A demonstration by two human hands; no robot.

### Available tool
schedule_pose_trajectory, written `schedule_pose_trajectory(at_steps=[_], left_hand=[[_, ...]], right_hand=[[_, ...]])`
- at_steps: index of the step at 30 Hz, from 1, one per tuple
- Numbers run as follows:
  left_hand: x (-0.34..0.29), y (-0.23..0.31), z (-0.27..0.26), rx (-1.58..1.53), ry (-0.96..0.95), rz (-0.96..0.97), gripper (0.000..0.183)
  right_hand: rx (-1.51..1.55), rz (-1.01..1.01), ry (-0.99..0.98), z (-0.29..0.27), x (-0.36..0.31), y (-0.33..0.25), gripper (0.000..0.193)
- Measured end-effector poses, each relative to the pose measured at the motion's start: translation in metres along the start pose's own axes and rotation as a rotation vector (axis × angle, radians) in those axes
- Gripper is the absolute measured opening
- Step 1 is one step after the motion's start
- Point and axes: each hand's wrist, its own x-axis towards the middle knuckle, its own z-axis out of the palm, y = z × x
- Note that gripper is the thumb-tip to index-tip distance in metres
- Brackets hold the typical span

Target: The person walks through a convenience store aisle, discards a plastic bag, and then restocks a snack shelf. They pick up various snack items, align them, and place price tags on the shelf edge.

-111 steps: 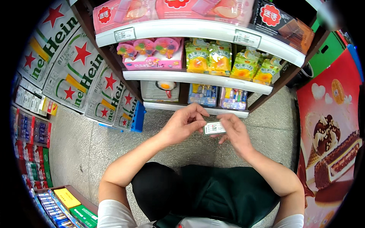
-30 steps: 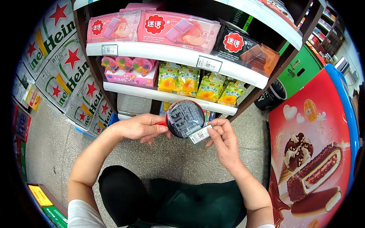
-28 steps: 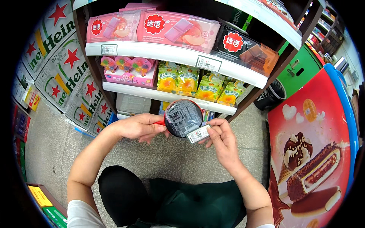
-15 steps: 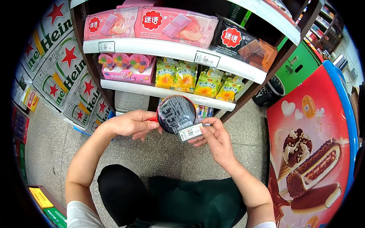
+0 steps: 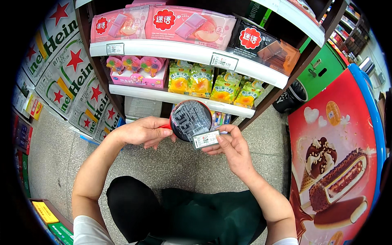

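Since 3.7 s ago: hands were low with only the small tag between them; now a round black disc with red rim is in play and the pair sits higher, close under the bottom shelf; over the last second it has drifted slightly left and up, tag pressed nearer the disc; reads as tag being matched against or taken from the disc, not yet placed anywhere.

Left hand (image 5: 141,131): fingers closed around the red handle of the disc (image 5: 190,120); disc face toward camera, covered in fine pale print. Right hand (image 5: 233,148): fingers pinching the tag (image 5: 205,139), a small white rectangle, thumb on top; tag touches the disc's lower right edge. Person is crouched, dark trousers and apron below; speckled grey floor (image 5: 57,159).

Further out, bottom shelf (image 5: 179,99): white edge strip; yellow-green pouches (image 5: 212,83) in a row with orange fruit pictures; pink box (image 5: 132,71) of pinwheel sweets left of them. Next shelf (image 5: 179,51): two white price labels clipped to its edge; pink flat packs (image 5: 190,25) above with a red round badge; dark pack (image 5: 265,45) with the same badge at right.

Left: stacked green-and-white cartons (image 5: 69,73) with red stars. Right: red freezer panel (image 5: 335,155) showing ice-cream cone and chocolate bar pictures; green cabinet (image 5: 322,67) beyond.
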Motion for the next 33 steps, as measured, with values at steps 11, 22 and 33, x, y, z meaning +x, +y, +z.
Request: schedule_pose_trajectory(at_steps=[11, 22, 33], left_hand=[[0.001, -0.004, 0.002, -0.019, 0.023, -0.01, 0.031], [0.002, -0.018, -0.001, -0.056, 0.022, -0.011, 0.032], [0.003, -0.028, 0.004, -0.059, 0.108, 0.025, 0.027]], right_hand=[[-0.004, 0.015, -0.004, 0.0, 0.0, 0.002, 0.021], [0.004, 0.019, -0.006, 0.001, 0.003, 0.007, 0.022], [-0.035, -0.006, 0.004, 0.001, 0.006, 0.011, 0.031]])
